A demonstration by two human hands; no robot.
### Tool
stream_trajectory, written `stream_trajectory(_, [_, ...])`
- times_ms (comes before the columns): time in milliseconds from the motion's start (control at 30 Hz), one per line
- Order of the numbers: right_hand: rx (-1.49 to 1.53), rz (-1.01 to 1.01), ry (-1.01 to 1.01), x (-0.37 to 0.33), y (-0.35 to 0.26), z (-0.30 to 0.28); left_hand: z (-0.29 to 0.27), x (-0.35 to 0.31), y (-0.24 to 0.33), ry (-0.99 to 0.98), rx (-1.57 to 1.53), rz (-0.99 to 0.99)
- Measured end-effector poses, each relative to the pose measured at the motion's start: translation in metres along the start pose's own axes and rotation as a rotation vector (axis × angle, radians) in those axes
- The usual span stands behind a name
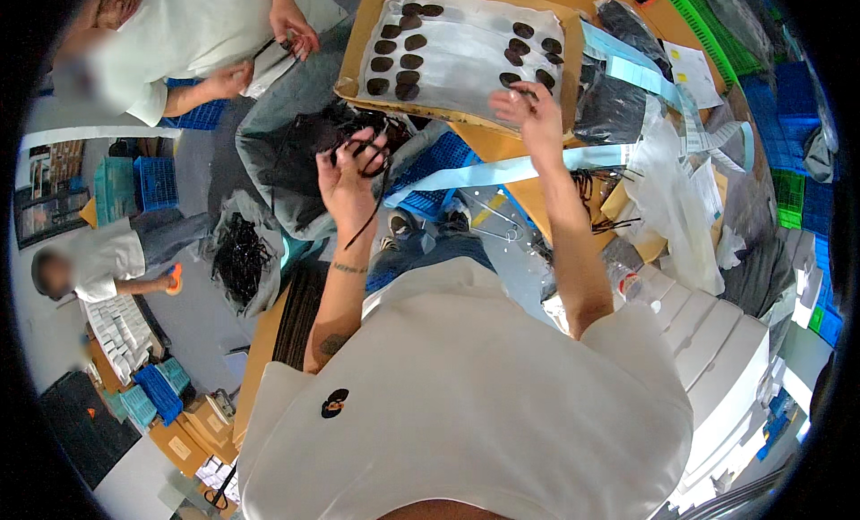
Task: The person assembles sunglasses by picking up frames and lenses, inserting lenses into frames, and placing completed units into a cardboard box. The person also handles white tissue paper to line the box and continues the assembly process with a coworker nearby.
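My left hand [351, 175] is closed around thin black strands [367, 144], one of which hangs down past the wrist. Just behind it, more of the black strands fill a dark, open bag. Over the near edge of a shallow cardboard tray [351, 72], my right hand [530, 117] has its fingers bent together; a small dark thing shows at the fingertips, too small to name. White paper lines the tray, and several dark oval lens-like pieces [408, 61] lie on it in columns at the left and right.
A pale blue label strip [502, 173] runs below my right hand. Plastic wrap [667, 189] and white boxes [699, 332] crowd the right. At the left stands a bag of black strands [240, 265]. Two other people are at the left; one holds a small pale thing [269, 65].
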State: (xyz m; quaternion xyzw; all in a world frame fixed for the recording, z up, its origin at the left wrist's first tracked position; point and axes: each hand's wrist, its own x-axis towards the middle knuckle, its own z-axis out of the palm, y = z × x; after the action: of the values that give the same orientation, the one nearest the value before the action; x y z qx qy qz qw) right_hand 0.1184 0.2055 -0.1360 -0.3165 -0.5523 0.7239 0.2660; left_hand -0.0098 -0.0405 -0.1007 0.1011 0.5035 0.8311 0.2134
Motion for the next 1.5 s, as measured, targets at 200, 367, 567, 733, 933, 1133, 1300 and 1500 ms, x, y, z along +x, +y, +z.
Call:
stream_trajectory(200, [-1.053,-0.143,-0.038,0.088,0.049,-0.053,-0.052,-0.037,-0.004,0.066,0.027,-0.152])
stream_trajectory(367, [-1.077,0.058,-0.218,0.113,0.078,-0.064,-0.047,-0.054,-0.014,0.068,0.020,-0.264])
stream_trajectory(567, [-1.138,-0.051,0.022,0.051,-0.012,-0.029,-0.012,-0.036,0.012,-0.187,0.544,-0.445])
stream_trajectory(733, [-0.685,-0.515,-0.707,-0.046,-0.038,0.037,0.022,-0.019,0.034,-0.610,1.164,-0.068])
stream_trajectory(933, [-0.471,-0.014,-0.724,-0.078,-0.042,0.053,0.027,0.004,0.044,-0.667,0.614,-0.119])
stream_trajectory(1133, [-0.261,-0.135,-0.498,-0.099,-0.030,0.070,0.037,-0.032,-0.008,-0.597,0.323,-0.139])
stream_trajectory(1300, [-0.289,-0.227,-0.066,-0.112,0.002,0.095,0.048,-0.046,-0.023,-0.427,0.462,0.068])
stream_trajectory(1500, [0.376,0.110,-0.096,-0.087,0.010,0.090,0.053,-0.023,-0.042,-0.148,0.209,0.139])
